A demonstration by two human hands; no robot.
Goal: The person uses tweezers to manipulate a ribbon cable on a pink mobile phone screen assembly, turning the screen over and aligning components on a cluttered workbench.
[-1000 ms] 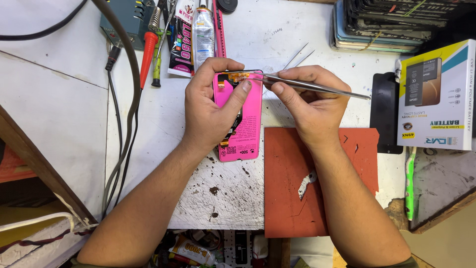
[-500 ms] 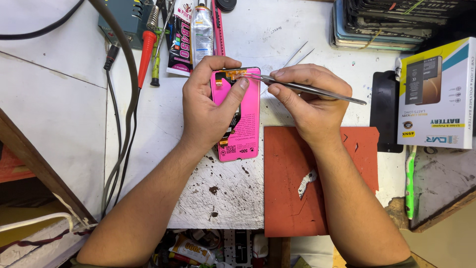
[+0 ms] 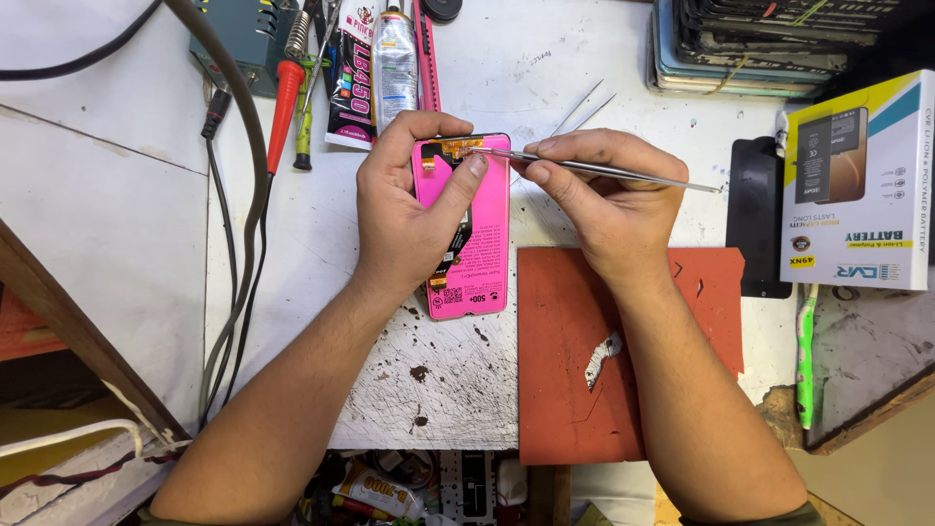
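Here, tweezers point(image 3: 604, 168) lengthwise left-right, tip leftward.

Pink phone's point(image 3: 477, 244) left side under hands

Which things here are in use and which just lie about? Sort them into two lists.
In use: pink phone panel, held by left hand; metal tweezers, in right hand.

Lying about: battery box, red mat, glue tube, red-handled screwdriver, green toothbrush.

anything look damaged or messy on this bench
Yes. The red mat has a torn, pale gouge near its middle and small cuts by its right edge. The white table in front of the pink panel is scratched and spotted with dark stains. The panel itself shows no damage.
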